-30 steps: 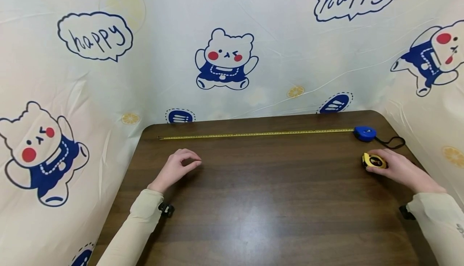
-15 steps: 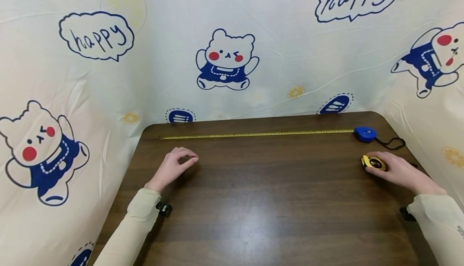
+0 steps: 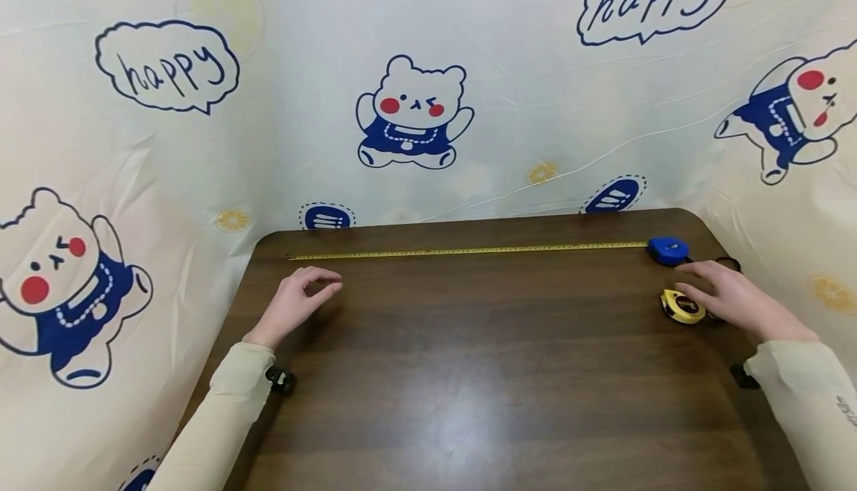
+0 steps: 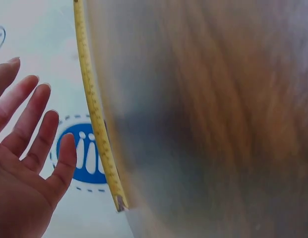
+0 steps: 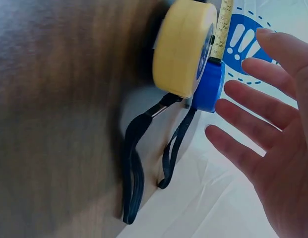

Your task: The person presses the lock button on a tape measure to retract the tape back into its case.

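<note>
A yellow tape measure (image 3: 683, 306) with a black wrist strap (image 5: 135, 163) lies on the table at the right. My right hand (image 3: 731, 297) is just beside and above it, fingers spread and holding nothing in the right wrist view. Behind it sits a blue tape measure (image 3: 668, 251), its yellow blade (image 3: 469, 251) drawn out leftward along the back of the table. The blade's end hook (image 4: 121, 203) shows in the left wrist view. My left hand (image 3: 294, 303) hovers over the left of the table, in front of the blade's end, relaxed and holding nothing.
The brown wooden table (image 3: 462, 372) has rounded back corners. A pale curtain (image 3: 509, 89) printed with bears and "happy" bubbles surrounds it at the back and both sides. The blue tape measure has its own black strap (image 5: 169, 153).
My right hand has let go of the yellow tape measure and moved slightly up from it. My left hand has shifted left. The blue tape measure stays in place.
</note>
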A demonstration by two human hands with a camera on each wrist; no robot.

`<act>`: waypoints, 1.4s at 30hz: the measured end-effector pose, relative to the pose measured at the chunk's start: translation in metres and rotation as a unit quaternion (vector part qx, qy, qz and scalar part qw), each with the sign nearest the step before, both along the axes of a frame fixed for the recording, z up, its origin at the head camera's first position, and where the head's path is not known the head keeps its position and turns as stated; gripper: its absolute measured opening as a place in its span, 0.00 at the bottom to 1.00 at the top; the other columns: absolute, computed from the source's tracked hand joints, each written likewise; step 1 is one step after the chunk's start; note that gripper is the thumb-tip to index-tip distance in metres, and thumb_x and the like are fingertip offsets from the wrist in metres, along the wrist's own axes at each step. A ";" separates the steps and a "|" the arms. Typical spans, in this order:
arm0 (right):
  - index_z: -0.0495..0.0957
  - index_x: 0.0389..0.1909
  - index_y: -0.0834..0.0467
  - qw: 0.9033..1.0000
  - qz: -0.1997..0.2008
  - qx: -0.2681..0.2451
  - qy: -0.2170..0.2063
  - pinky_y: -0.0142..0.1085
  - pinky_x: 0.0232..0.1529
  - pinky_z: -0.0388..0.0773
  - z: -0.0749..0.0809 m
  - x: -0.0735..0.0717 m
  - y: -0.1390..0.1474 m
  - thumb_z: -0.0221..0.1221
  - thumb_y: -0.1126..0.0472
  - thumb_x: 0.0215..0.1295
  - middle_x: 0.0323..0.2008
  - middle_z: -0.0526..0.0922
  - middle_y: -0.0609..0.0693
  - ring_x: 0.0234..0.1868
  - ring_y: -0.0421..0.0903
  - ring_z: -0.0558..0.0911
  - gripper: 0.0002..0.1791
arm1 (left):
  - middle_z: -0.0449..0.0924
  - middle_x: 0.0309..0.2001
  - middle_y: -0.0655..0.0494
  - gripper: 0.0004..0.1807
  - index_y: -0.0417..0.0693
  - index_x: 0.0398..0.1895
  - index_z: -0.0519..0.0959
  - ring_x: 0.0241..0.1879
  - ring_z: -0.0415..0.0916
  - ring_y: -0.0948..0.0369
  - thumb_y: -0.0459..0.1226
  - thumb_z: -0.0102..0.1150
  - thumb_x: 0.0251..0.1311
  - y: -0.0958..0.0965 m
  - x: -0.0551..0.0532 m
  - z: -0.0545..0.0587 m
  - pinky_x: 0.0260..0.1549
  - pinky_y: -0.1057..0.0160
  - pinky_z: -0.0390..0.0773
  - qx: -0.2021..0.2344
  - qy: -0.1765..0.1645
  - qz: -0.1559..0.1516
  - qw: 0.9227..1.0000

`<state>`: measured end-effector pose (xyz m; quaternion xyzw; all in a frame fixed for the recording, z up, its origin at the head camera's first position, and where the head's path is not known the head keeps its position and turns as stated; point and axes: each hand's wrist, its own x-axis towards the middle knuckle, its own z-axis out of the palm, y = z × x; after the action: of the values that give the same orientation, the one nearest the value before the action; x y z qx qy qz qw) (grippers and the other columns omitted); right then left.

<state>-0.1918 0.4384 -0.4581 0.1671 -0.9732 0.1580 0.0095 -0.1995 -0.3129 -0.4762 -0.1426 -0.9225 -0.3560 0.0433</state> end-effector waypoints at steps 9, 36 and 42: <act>0.78 0.57 0.72 1.000 0.009 0.002 0.002 0.68 0.52 0.73 -0.001 -0.017 0.002 0.66 0.61 0.71 0.53 0.79 0.76 0.54 0.74 0.77 0.21 | 0.85 0.53 0.45 0.17 0.43 0.55 0.85 0.54 0.78 0.51 0.45 0.64 0.72 -0.024 -0.019 -0.005 0.54 0.46 0.76 0.016 0.002 0.067 0.998; 0.68 0.65 0.77 1.000 0.002 0.012 -0.007 0.72 0.60 0.65 -0.003 -0.057 0.009 0.65 0.62 0.72 0.62 0.67 0.80 0.62 0.78 0.68 0.30 | 0.74 0.55 0.27 0.15 0.30 0.55 0.81 0.52 0.73 0.34 0.30 0.63 0.69 -0.063 -0.052 -0.016 0.55 0.35 0.70 -0.022 0.037 0.133 0.990; 0.68 0.65 0.76 1.000 0.015 0.016 -0.009 0.72 0.60 0.66 -0.004 -0.062 0.003 0.65 0.63 0.71 0.62 0.68 0.80 0.62 0.78 0.69 0.29 | 0.69 0.59 0.23 0.18 0.30 0.60 0.78 0.55 0.70 0.31 0.31 0.61 0.71 -0.069 -0.052 -0.017 0.57 0.31 0.69 -0.040 0.014 0.138 0.990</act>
<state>-0.2543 0.4416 -0.4623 0.1800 -0.9730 0.1444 -0.0046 -0.2517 -0.3819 -0.4928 -0.0207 -0.9461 -0.3077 0.0990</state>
